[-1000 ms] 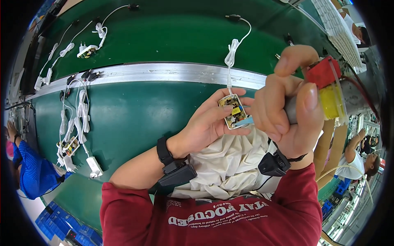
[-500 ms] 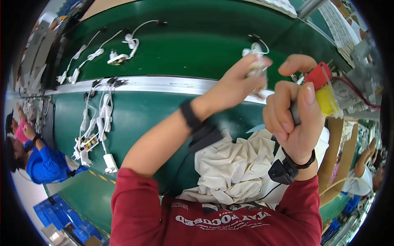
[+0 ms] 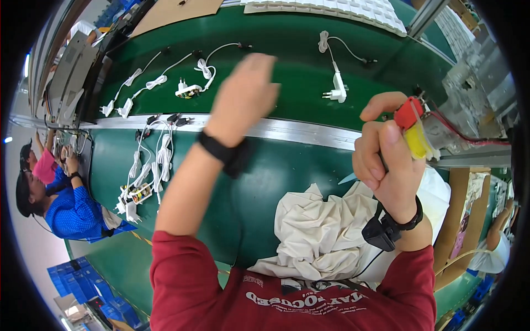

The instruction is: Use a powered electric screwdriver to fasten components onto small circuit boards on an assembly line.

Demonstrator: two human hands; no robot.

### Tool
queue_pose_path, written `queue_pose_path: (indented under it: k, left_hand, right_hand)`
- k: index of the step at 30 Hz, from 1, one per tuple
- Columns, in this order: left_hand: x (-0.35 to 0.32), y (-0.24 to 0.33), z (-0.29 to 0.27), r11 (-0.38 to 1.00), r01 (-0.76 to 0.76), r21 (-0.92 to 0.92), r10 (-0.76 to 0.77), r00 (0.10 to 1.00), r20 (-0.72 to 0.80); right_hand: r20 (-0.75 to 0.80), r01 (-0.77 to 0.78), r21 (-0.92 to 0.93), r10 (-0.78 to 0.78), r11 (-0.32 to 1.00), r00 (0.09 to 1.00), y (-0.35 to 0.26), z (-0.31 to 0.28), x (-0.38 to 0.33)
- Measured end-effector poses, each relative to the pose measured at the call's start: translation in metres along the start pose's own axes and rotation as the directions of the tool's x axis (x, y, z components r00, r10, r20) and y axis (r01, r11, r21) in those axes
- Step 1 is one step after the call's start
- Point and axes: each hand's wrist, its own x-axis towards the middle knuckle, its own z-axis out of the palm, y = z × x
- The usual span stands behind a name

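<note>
My left hand point(image 3: 247, 99) is over the far green surface, blurred and seen from its back. Its thumb stands apart from the fingers, and nothing shows in it. Nearest to it lies a white plug adapter point(image 3: 189, 91) with bare components showing and a bundled white cable. My right hand point(image 3: 389, 146) is closed, thumb and curled fingers, at a red-and-yellow fixture point(image 3: 409, 114) with thin red wires and a plastic-wrapped grey body. The fixture's grip is partly hidden by my fingers. Left of it, a white plug adapter point(image 3: 338, 91) with a coiled cable lies by itself.
Two more white adapters point(image 3: 125, 107) lie at the far left. Several cabled adapters point(image 3: 144, 190) hang together over the metal rail point(image 3: 292, 131). Crumpled cream cloth point(image 3: 326, 231) lies before me. A cardboard box point(image 3: 461, 220) stands at right; co-workers sit at both sides.
My left hand has let go of the cabled adapter, which now lies on the far green surface, and has moved left. My right hand stays at the fixture. The view has shifted slightly.
</note>
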Motion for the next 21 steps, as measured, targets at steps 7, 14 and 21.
queue_pose_path:
  k: [7,14,21]
  left_hand:
    - [-0.057,-0.099,-0.067,0.847,0.048,0.529,-0.172,0.967,0.188]
    - [-0.035,0.018,-0.031,-0.16,0.585,-0.795,-0.524,0.632,0.571]
    - [-0.08,0.13,0.031,-0.581,0.586,-0.565,-0.098,0.639,0.763]
  right_hand:
    - [0.036,-0.015,-0.019,0.015,1.0,0.999,-0.004,0.003,0.0]
    - [0.009,0.071,-0.12,-0.071,0.99,0.997,0.003,-0.001,0.001]
    - [-0.052,0.089,-0.141,-0.097,0.986,0.994,0.007,-0.018,0.023]
